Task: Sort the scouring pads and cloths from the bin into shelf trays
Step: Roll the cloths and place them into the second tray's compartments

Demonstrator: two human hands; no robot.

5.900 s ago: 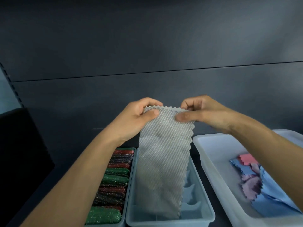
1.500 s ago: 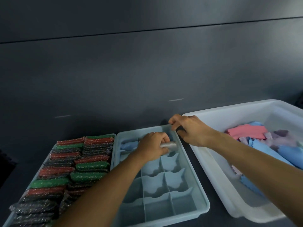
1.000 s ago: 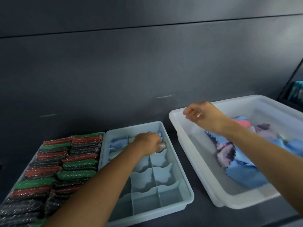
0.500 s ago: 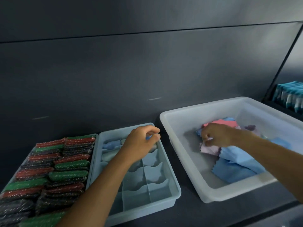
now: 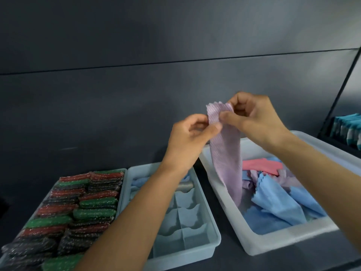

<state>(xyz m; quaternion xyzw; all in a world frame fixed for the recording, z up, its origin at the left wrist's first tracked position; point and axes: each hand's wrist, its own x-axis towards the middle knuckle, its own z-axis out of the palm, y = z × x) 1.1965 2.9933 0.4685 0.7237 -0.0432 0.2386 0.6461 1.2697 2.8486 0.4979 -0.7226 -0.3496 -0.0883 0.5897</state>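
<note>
Dark shelf (image 5: 224, 259): two trays, one bin (image 5: 220, 165). Lilac cloth (image 5: 226, 153) pinched at top edge by left hand (image 5: 187, 139) and right hand (image 5: 254, 118), hung over bin.

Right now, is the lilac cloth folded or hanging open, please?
Hanging open: both hands, left hand and right hand, pinch the lilac cloth by its top edge.
</note>
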